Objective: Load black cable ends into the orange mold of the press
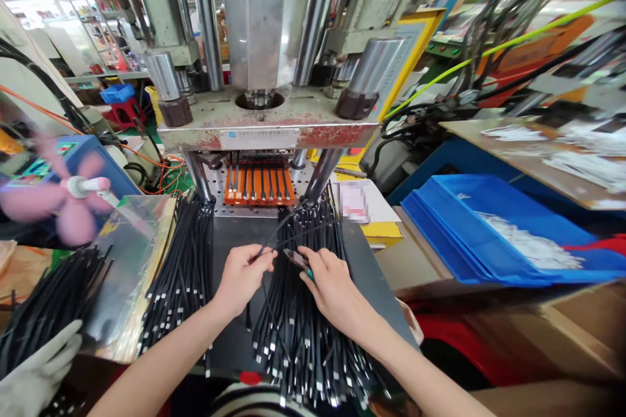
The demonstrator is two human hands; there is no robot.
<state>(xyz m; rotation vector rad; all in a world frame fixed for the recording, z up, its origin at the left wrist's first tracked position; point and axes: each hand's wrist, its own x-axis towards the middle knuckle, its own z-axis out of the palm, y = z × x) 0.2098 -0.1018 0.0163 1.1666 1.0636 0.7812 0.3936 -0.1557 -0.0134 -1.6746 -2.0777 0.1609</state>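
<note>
My left hand (pixel 247 273) is closed in a pinch on a thin black cable above the dark work surface (pixel 235 228). Just to its right, my right hand (pixel 330 280) grips small pliers (pixel 299 260) with a green handle, their jaws pointing toward the left fingertips. Beneath and beyond the right hand lies a large bundle of black cables (pixel 293 332) with silvery ends. Another bundle (pixel 176 273) lies left of my left hand. Ahead, an orange mould (pixel 259 184) holds a row of black cable pieces in the press.
The press (pixel 268 130) rises straight ahead. A pink fan (pixel 78 189) stands at left. At lower left, another person's gloved hand (pixel 44 365) is near more black cables (pixel 53 306). Blue trays (pixel 508 228) with white parts sit at right, beside a table (pixel 538 156).
</note>
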